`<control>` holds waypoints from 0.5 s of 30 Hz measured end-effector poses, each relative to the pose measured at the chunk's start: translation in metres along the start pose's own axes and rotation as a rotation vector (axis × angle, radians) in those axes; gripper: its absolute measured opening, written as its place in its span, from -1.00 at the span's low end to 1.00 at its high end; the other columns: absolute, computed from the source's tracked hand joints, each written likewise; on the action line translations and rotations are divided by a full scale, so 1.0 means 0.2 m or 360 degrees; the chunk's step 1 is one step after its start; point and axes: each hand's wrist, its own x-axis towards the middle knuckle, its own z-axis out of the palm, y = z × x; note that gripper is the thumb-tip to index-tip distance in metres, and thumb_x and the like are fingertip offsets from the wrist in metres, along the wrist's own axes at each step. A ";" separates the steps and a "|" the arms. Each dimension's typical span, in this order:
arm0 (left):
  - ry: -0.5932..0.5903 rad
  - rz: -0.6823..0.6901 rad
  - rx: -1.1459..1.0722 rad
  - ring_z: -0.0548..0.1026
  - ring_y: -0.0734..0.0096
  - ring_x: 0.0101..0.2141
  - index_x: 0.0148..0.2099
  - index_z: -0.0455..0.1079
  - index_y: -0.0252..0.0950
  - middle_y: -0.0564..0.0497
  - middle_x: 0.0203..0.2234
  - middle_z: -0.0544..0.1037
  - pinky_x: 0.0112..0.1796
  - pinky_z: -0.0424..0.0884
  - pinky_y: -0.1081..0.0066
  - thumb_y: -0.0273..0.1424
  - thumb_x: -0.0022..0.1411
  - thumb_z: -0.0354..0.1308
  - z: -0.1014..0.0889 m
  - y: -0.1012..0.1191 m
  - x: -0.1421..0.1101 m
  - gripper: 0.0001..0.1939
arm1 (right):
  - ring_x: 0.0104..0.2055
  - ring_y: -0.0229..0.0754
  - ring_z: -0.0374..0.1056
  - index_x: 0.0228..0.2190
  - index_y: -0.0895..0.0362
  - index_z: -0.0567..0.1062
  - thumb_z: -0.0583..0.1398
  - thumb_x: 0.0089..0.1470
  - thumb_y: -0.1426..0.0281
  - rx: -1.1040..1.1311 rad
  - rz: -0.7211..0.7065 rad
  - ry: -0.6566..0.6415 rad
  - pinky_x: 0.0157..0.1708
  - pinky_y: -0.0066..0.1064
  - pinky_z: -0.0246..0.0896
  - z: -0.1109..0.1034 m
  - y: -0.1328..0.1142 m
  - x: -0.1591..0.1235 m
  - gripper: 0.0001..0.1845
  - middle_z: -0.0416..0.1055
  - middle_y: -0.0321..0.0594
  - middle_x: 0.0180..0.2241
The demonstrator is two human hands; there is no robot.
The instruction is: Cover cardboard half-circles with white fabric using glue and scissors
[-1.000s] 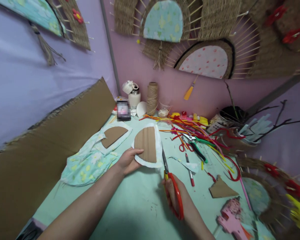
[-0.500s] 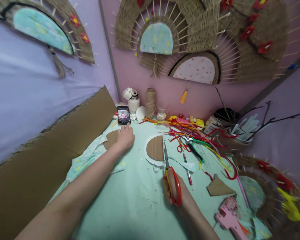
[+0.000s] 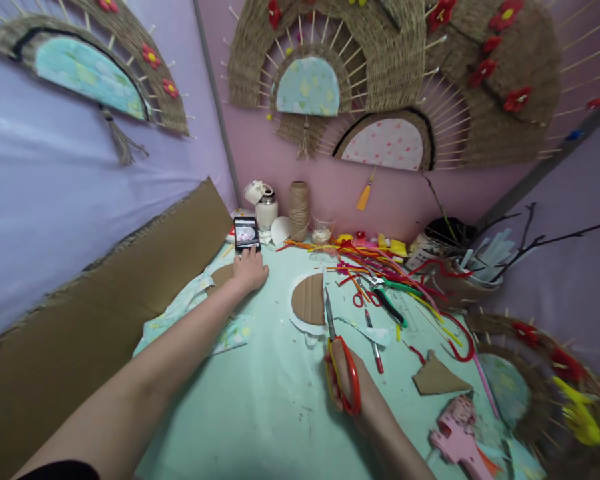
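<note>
My left hand (image 3: 251, 270) reaches to the lower edge of a black smartphone (image 3: 247, 229), fingers stretched forward and at or just over its screen; exact contact is unclear. Under that forearm lie a partly hidden cardboard piece (image 3: 222, 275) and a patterned turquoise fabric (image 3: 175, 313). In my right hand (image 3: 367, 395) is a pair of scissors (image 3: 353, 377) with red-orange and yellow handles, blades together and pointing away from me. Beside the tips, a half-round cardboard piece (image 3: 308, 300) rests flat on white material that shows around its curved edge.
Pliers (image 3: 393, 307), a red-handled pair of small scissors (image 3: 360, 298), a pen (image 3: 374, 341) and colourful pipe cleaners (image 3: 330, 248) lie right. A pink glue gun (image 3: 460, 440) sits front right. Tall cardboard (image 3: 105, 280) borders the left. Twine (image 3: 299, 210) stands at the back.
My left hand has shifted slightly left, its fingers now bunched at the phone's lower edge. The view has tilted a little; the scissors have stayed nearly still.
</note>
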 end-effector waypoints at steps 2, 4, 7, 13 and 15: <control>0.0005 0.0009 -0.0003 0.17 -0.07 0.11 0.08 0.29 -0.43 -0.33 0.17 0.25 0.00 0.12 0.07 -0.28 0.24 -0.15 0.00 0.00 0.00 -0.54 | -0.80 -0.42 -0.04 -0.42 0.10 0.26 -0.04 -0.04 -0.28 0.0006 -0.0004 0.0022 -0.86 -0.60 -0.15 0.00 0.00 0.00 -0.34 0.09 -0.51 -0.75; 0.0012 0.0012 -0.0010 0.18 -0.06 0.10 0.08 0.28 -0.44 -0.33 0.15 0.27 0.00 0.12 0.08 -0.28 0.25 -0.15 0.00 -0.01 0.00 -0.53 | -0.80 -0.41 -0.02 -0.42 0.10 0.27 -0.03 -0.04 -0.27 0.0013 -0.0002 0.0050 -0.87 -0.60 -0.14 0.00 0.01 0.01 -0.34 0.08 -0.52 -0.75; 0.0021 0.0013 -0.0029 0.18 -0.08 0.09 0.09 0.27 -0.44 -0.34 0.13 0.29 -0.01 0.13 0.07 -0.27 0.25 -0.15 -0.01 -0.01 0.00 -0.53 | -0.80 -0.41 -0.03 -0.43 0.11 0.27 -0.03 -0.03 -0.26 0.0017 -0.0003 0.0048 -0.87 -0.60 -0.13 0.00 0.01 0.01 -0.35 0.09 -0.51 -0.73; 0.0089 0.0000 -0.0090 0.20 -0.05 0.07 0.04 0.30 -0.42 -0.31 0.07 0.34 -0.01 0.14 0.10 -0.27 0.22 -0.10 -0.03 0.00 -0.01 -0.57 | -0.80 -0.41 -0.01 -0.40 0.11 0.27 -0.03 -0.01 -0.25 0.0001 -0.0027 0.0034 -0.86 -0.59 -0.12 0.00 0.01 0.00 -0.35 0.09 -0.51 -0.74; 0.0153 -0.0090 -0.0119 0.21 -0.04 0.06 0.02 0.30 -0.40 -0.30 0.05 0.35 -0.01 0.15 0.12 -0.27 0.21 -0.09 -0.04 -0.01 0.00 -0.58 | -0.80 -0.40 -0.02 -0.39 0.11 0.27 -0.05 0.00 -0.25 -0.0023 -0.0024 0.0038 -0.86 -0.59 -0.13 0.01 0.00 0.00 -0.35 0.10 -0.50 -0.75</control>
